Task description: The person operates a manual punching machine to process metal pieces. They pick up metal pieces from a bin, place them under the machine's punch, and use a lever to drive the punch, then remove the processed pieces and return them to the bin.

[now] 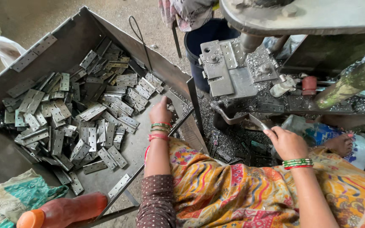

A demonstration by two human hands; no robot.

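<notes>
The left hand (160,112) reaches into the metal bin (74,40) at its near right corner, where the heap of flat hinges (77,118) thins out onto bare floor; the bin sits tilted beside the person's knee, so the stock lies within an arm's reach of the press. The fingers of this hand curl downward and close together at the bin's edge, touching or pinching something small there, but the back of the hand hides the tips, so I cannot tell whether a hinge is actually gripped. The right hand (287,142) rests low in front of the press (233,71), near the die plate and above the litter of metal chips (233,143). Its fingers are bent and closed around a thin metal piece (259,123) that juts up and left toward the die, seemingly held by one end so the other can go under the tool. An orange-capped bottle (62,210) lies on a cloth by the bin's near corner, and a dark bucket (210,36) stands behind the press.
</notes>
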